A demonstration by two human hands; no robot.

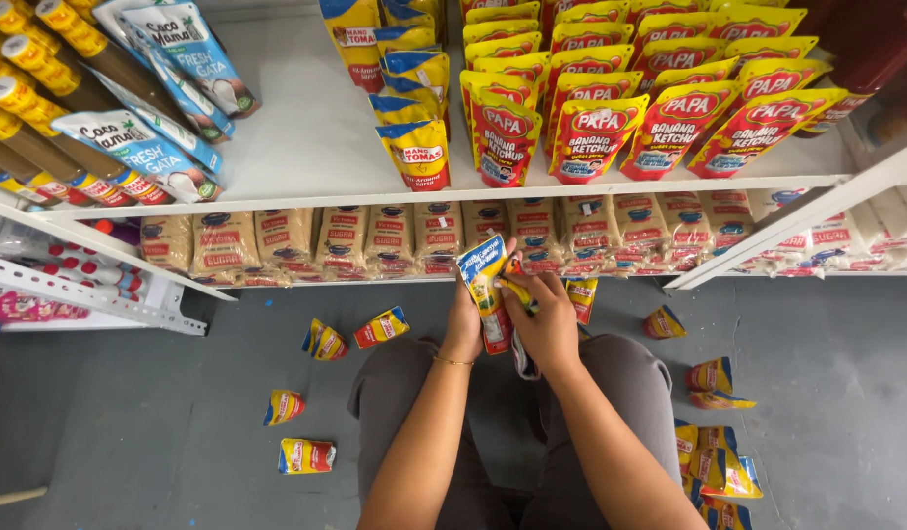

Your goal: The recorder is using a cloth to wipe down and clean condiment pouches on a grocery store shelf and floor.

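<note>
I am crouched before a white shelf (306,147), my grey-trousered knees below me. My left hand (463,324), with a thin bracelet at the wrist, and my right hand (547,324) meet in front of the lower shelf. Together they hold a bunch of yellow-and-blue sauce pouches (485,285), one standing upright between the thumbs. More of the same pouches (414,137) stand in a row on the upper shelf just above my hands.
Red-and-yellow ketchup pouches (669,108) fill the upper shelf's right side. Bags of brown sugar (375,236) line the lower shelf. Blue-and-white coconut milk packs (139,147) and bottles sit at left. Several small pouches (326,339) lie scattered on the grey floor, also at right (714,461).
</note>
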